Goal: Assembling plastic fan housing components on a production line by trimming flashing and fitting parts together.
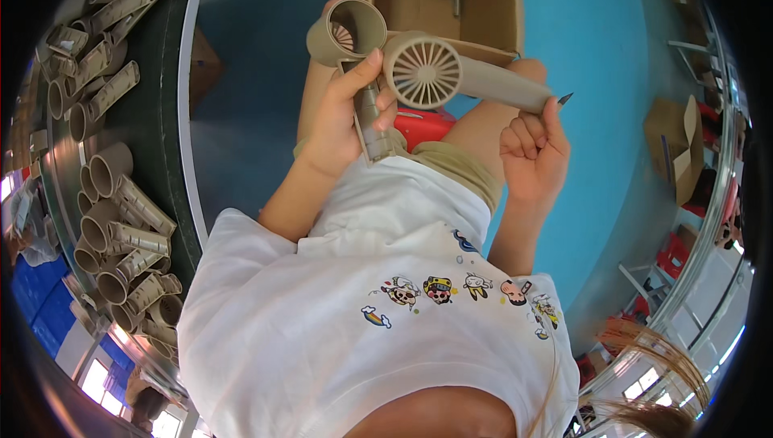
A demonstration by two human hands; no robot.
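My left hand point(342, 112) is closed around the handle of a grey-beige hair dryer housing point(324, 42); its round barrel opens upward and the handle's hollow inside shows. Beside it lies a second hair dryer housing point(503, 85), its spoked round grille facing me and its handle pointing right. The left fingers are against this one's grille end; how firmly they hold it I cannot tell. My right hand point(535, 152) has its fingers curled at the far handle end. A dark pointed blade point(566, 100) sticks out past the right fingertips; the rest of that small knife is hidden.
An open cardboard box point(439, 15) with a few grey plastic parts stands ahead, by my knees. At left, a dark conveyor belt point(173, 172) carries many similar housings point(109, 225). A red stool point(423, 128) shows between my legs. Another carton point(675, 148) sits at right on the blue floor.
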